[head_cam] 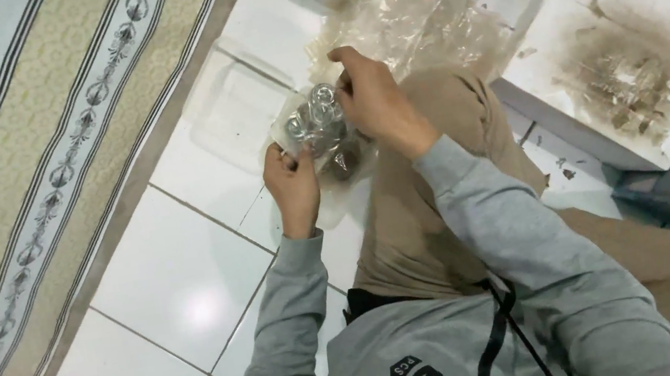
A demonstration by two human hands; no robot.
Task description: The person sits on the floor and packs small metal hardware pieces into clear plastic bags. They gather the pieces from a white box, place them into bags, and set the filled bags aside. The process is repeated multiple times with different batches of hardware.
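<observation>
Both hands working a clear bag of small shiny pieces over the lap, above white floor tiles.

Left hand [291, 182] is pinching the near edge of the clear plastic bag [325, 140], grip closed on it, prob. to keep it steady and taut; right hand [375, 100] is curling over the far side w/ fingertips at the bag's top, grip narrow on the plastic, likely holding the mouth. Bag is sitting centre-frame, just beyond the knee, see-through, crinkled, packed w/ roundish silvery/glassy bits. Loose plastic sheeting [423, 10] is lying farther off; patterned rug [31, 157] at left.
</observation>
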